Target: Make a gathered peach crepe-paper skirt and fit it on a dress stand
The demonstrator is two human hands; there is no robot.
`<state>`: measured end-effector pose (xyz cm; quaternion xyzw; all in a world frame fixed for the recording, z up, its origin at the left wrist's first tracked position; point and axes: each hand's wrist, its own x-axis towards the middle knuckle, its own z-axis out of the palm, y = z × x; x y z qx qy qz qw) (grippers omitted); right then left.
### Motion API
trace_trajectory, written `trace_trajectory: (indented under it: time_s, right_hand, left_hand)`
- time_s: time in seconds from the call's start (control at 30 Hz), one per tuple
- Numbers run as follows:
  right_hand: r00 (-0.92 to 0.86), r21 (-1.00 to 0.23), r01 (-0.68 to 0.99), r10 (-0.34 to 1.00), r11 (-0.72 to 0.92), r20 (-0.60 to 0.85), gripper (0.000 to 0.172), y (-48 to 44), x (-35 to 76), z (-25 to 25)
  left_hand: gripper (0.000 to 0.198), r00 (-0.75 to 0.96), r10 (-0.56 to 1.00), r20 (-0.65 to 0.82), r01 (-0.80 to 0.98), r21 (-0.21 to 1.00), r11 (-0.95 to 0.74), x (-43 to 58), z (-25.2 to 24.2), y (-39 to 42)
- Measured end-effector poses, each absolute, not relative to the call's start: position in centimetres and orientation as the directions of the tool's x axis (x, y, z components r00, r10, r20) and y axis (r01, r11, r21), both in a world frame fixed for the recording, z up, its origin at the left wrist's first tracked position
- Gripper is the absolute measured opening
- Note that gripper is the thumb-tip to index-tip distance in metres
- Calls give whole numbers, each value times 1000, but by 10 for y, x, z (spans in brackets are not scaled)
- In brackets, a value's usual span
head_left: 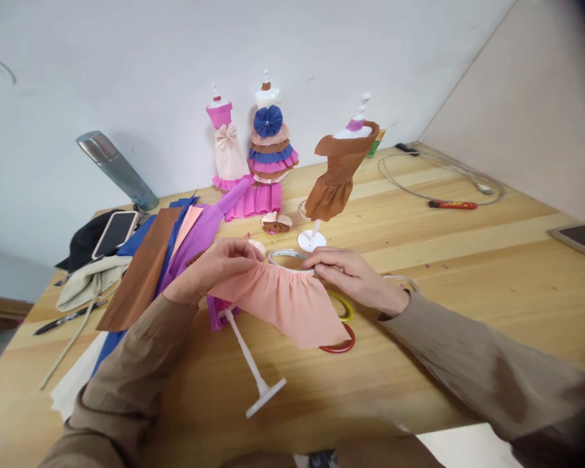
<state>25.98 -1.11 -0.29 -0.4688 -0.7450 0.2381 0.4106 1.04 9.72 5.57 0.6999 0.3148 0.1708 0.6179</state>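
Closest to the person, a white stand (pixel 246 351) lies tipped over on the tabletop (pixel 394 383), its round base up on edge, since a disc at the end of a pole cannot lie flat; its upper end runs under a pink gathered piece (pixel 283 299). That piece hangs between the two hands, just above the tabletop. The left hand (pixel 230 261) pinches its upper edge between thumb and fingertips, while the right hand (pixel 344 273) pinches the other end of that edge, thumb against fingers. Gripped only along the top, it falls freely below, probably so that the pleats are not crushed and the edge stays taut. A yellow ring (pixel 344 305) and a red ring (pixel 341 346) show partly from under it; what they belong to is hidden. At the left, brown (pixel 139 266), blue and purple sheets overlap in a loose pile, seemingly kept within reach yet off the working space. Just beyond the hands, a tape roll (pixel 285 252) rests near the gathered edge, presumably for handiness. Behind it a brown-dressed form (pixel 338 169) stands on its own round base, and farther back a pink-and-cream form (pixel 225 140) and a tiered form (pixel 270 146) stand near the wall, perhaps placed there to spare their ruffles from being knocked.
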Motion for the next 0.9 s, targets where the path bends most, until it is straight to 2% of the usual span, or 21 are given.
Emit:
trace_trajectory:
  time_s: [0.2, 0.47, 0.7, 0.9]
  right_hand:
    - [-158, -842, 402, 933, 360, 323, 23, -14, 259, -2]
    - [-57, -939, 182, 957, 291, 286, 18, -16, 257, -3]
    - [-23, -927, 81, 930, 367, 367, 19, -14, 252, -7]
    - [-2, -910, 201, 929, 362, 369, 20, -14, 249, -9]
  left_hand:
    - [7, 792, 582, -184, 166, 982, 84, 5, 55, 101]
    - [14, 860, 480, -172, 105, 981, 162, 1, 61, 94]
    - [18, 874, 475, -106, 109, 994, 20, -5, 74, 93]
    - [18, 890, 444, -100, 186, 970, -155, -8, 77, 90]
